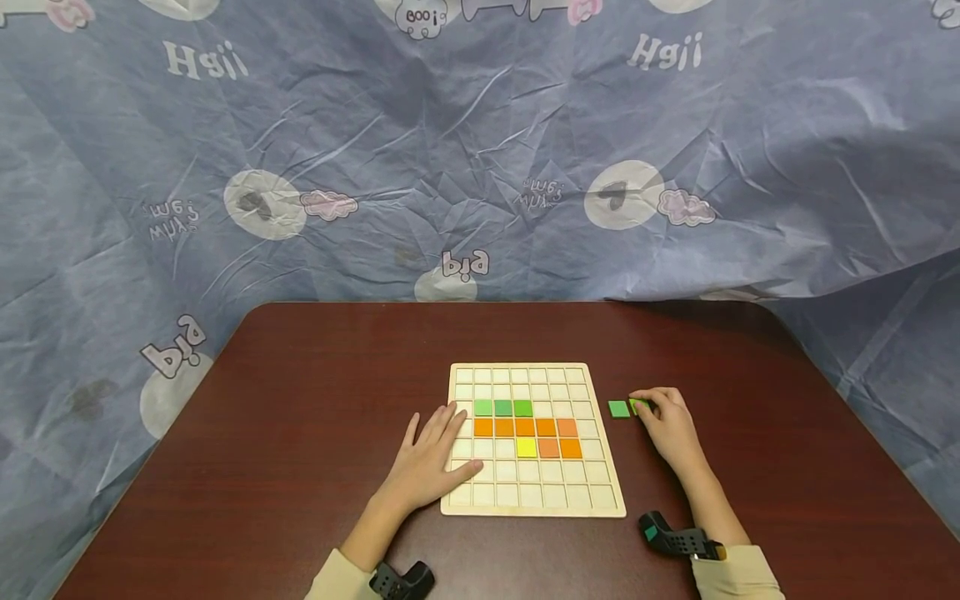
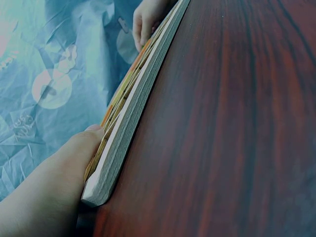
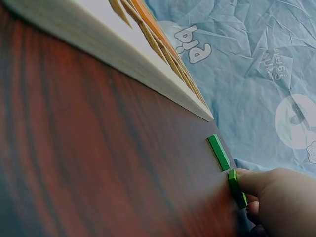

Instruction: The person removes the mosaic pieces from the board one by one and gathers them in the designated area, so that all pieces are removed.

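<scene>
A wooden grid board lies on the table, with green, orange, salmon and yellow square tiles in its middle rows. My left hand rests on the board's left edge, fingers straight and spread; its thumb lies over the rim in the left wrist view. To the right of the board, my right hand pinches a bright green tile between thumb and fingers, at the tabletop. Beside it, nearer the board, another green tile lies flat on the table.
The dark red-brown table extends around the board on all sides. A wrinkled blue-grey printed cloth hangs behind it. Black bands with devices sit on the left wrist and the right wrist.
</scene>
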{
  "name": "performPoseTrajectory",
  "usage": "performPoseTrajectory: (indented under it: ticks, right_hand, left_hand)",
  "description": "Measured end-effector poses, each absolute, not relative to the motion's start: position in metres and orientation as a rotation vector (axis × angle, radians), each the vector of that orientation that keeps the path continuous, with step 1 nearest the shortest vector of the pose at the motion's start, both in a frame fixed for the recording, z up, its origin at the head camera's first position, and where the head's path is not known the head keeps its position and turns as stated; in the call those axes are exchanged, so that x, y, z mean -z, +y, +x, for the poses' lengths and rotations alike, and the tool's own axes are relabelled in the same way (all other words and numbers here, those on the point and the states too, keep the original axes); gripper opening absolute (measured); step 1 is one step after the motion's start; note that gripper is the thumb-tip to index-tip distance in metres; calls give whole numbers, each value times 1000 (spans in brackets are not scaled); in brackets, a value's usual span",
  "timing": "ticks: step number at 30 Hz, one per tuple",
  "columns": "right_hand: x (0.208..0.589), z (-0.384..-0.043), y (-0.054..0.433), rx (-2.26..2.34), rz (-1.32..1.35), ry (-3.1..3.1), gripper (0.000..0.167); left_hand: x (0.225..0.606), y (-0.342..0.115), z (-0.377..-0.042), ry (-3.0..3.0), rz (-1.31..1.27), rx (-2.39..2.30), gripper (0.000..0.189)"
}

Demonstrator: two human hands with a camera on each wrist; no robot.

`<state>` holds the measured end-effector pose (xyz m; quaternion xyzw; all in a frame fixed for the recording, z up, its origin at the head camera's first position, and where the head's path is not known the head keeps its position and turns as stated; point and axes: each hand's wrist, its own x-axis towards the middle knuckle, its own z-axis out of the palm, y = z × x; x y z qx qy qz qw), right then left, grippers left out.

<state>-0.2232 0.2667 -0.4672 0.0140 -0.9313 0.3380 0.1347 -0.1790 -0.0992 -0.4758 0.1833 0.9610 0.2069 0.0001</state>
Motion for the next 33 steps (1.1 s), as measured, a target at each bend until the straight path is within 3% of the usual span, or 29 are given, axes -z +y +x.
performPoseTrajectory:
  ticks: [12, 33]
  right_hand:
    - [466, -223, 267, -994, -31, -2699, 26]
    - [465, -223, 261, -1072, -101, -2569, 21]
  left_hand:
    - [477, -98, -180, 3025, 578, -620, 80]
    - [476, -99, -179, 3026, 576, -626, 80]
